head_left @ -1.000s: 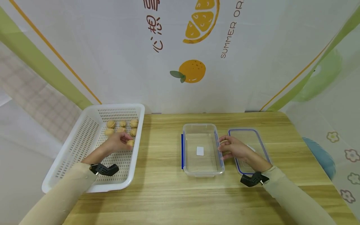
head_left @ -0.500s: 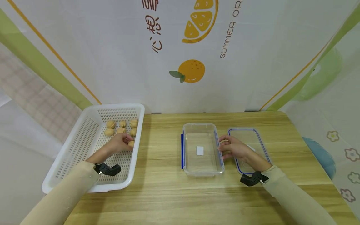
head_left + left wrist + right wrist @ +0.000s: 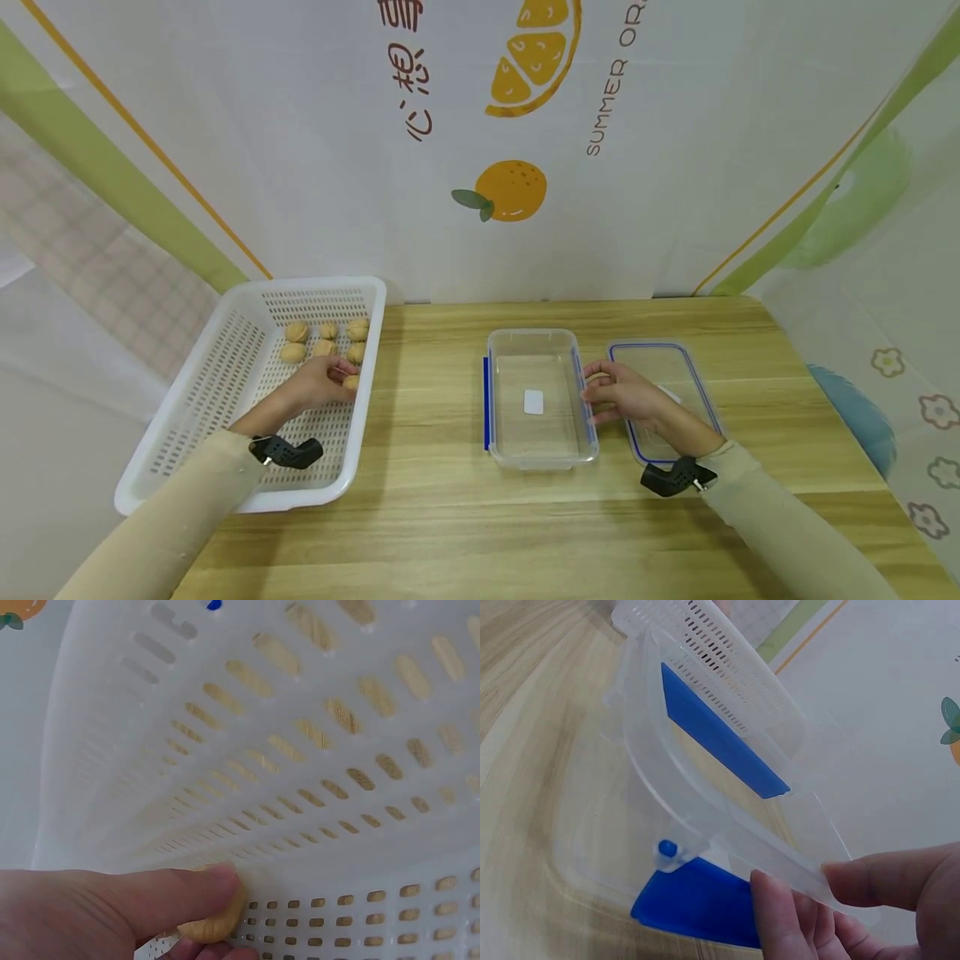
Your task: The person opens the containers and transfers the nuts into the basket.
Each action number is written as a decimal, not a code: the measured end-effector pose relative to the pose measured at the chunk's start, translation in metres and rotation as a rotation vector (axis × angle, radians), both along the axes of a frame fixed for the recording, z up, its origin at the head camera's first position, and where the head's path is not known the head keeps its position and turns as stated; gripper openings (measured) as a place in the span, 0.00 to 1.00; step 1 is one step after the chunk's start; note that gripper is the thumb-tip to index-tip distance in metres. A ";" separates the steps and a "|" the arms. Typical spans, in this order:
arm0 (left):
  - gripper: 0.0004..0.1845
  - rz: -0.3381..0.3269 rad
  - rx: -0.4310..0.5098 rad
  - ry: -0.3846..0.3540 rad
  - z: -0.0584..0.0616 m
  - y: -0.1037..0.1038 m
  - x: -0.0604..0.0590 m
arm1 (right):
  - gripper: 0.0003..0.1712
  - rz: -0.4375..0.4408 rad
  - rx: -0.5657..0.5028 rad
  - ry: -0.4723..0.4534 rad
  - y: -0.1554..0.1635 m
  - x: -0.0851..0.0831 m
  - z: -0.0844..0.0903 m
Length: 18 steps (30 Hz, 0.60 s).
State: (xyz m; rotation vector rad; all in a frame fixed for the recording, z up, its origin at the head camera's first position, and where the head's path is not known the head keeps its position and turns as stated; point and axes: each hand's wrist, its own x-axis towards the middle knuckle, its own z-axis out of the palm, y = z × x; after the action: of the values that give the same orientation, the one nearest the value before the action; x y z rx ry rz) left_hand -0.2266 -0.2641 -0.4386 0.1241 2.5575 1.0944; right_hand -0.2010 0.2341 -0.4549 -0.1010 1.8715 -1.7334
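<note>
Two hands at work: left hand (image 3: 318, 383) inside the white basket (image 3: 217, 392), thumb and fingers pinching one walnut (image 3: 350, 382) against the basket's right wall; right hand (image 3: 626, 396) curled round the right rim of the clear container (image 3: 540, 400), fingers gripping its edge. Six more walnuts (image 3: 324, 340) just beyond the left hand. Blue-edged lid (image 3: 667, 375) flat on the wooden table (image 3: 435, 517), under the right wrist.

The left hand (image 3: 324, 381) is inside the white basket (image 3: 217, 392), touching a small tan nut (image 3: 350, 382). The right hand (image 3: 626, 396) touches the side of the clear box (image 3: 536, 450). A lid (image 3: 693, 375) lies beside it on the worktop (image 3: 450, 517).
</note>
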 end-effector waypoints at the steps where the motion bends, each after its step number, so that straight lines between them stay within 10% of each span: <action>1: 0.24 0.003 0.002 -0.001 0.000 0.000 0.000 | 0.23 0.001 0.000 0.000 0.000 0.000 0.000; 18: 0.29 0.024 0.036 -0.071 0.013 -0.012 0.003 | 0.25 0.002 0.010 0.002 0.001 0.000 -0.001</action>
State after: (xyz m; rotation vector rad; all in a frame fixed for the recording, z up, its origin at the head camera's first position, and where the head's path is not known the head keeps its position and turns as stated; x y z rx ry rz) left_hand -0.2240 -0.2765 -0.4254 0.0622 2.4838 1.1331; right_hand -0.2010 0.2353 -0.4558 -0.1009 1.8803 -1.7233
